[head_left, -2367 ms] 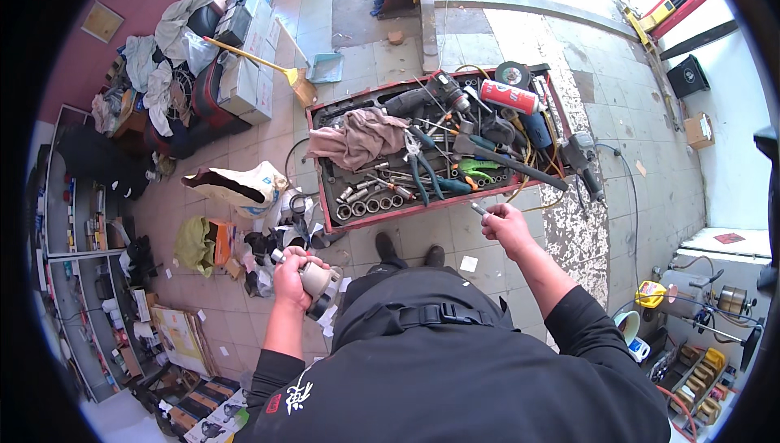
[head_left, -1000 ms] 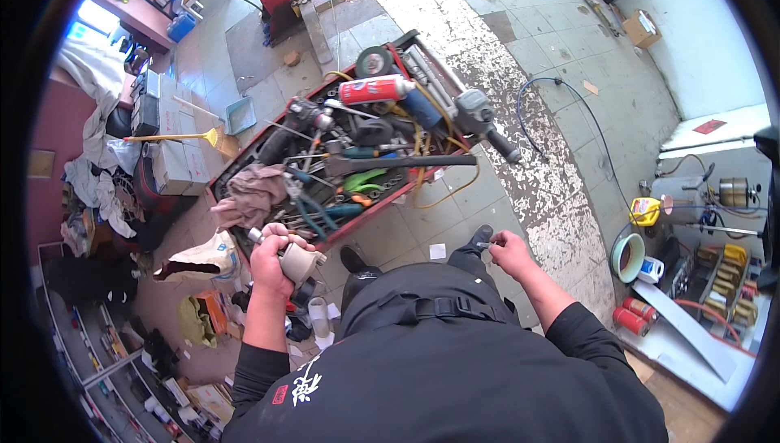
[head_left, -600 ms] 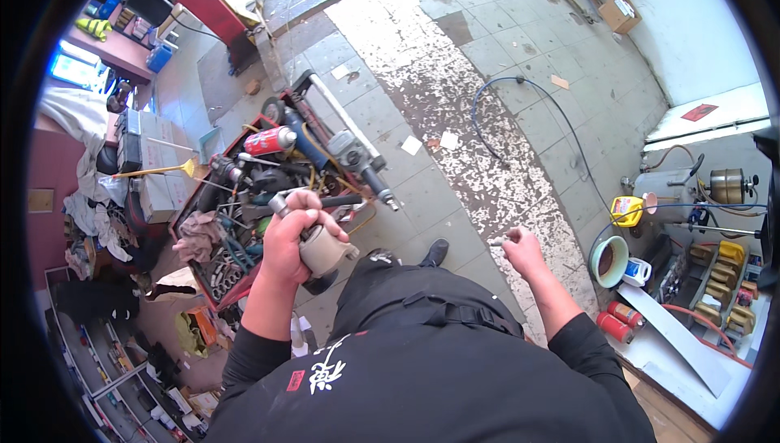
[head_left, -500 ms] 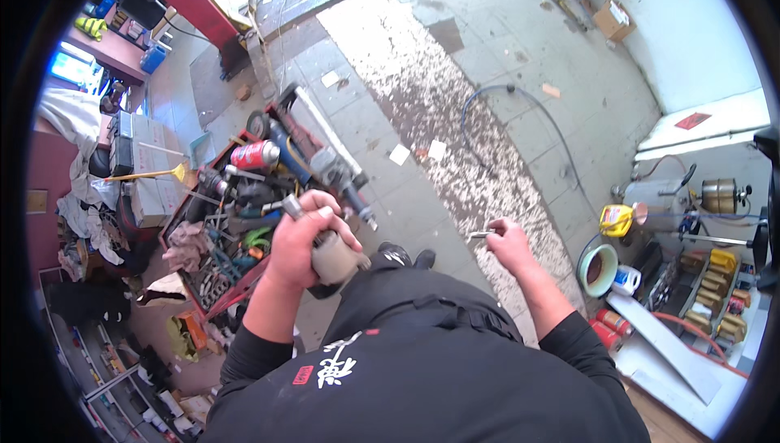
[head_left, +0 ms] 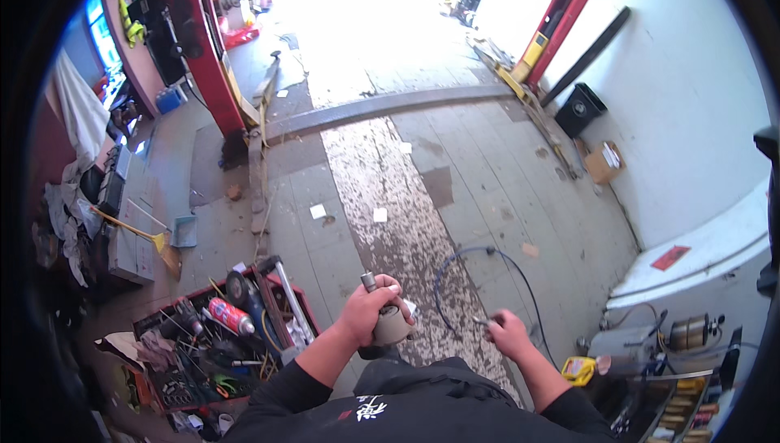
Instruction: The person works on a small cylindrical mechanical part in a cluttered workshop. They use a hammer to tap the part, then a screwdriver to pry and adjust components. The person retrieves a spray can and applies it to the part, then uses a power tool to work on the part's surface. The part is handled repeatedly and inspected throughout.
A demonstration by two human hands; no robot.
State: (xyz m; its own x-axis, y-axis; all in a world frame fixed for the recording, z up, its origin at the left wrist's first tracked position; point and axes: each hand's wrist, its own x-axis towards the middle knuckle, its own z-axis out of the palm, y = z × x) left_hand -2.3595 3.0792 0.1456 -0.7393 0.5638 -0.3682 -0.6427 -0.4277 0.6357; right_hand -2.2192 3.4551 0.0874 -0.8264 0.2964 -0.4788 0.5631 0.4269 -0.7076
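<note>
My left hand (head_left: 375, 305) is closed round a stubby grey-beige tool (head_left: 392, 327). From the top of the grip sticks a socket-like metal cylinder (head_left: 368, 280); the fingers cover the part between, so its exact kind is unclear. My right hand (head_left: 507, 332) is held apart to the right, fingers pinching a small silvery metal piece (head_left: 481, 321), too small to name. To the left of my left hand stands a red tool cart (head_left: 305, 297) heaped with hand tools and a red spray can (head_left: 231, 316).
A dark hose (head_left: 520, 258) curls over the tiled floor ahead. Red lift posts (head_left: 191, 45) rise on both sides, joined by a raised floor beam (head_left: 382, 103). A yellow broom (head_left: 166, 252) and blue dustpan (head_left: 185, 231) lie left. At right are a cardboard box (head_left: 604, 164) and black bin (head_left: 580, 110).
The view has tilted up toward the bright doorway. My left hand with the beige tool has moved right, away from the cart and closer to my right hand. Both hands keep their grips.
</note>
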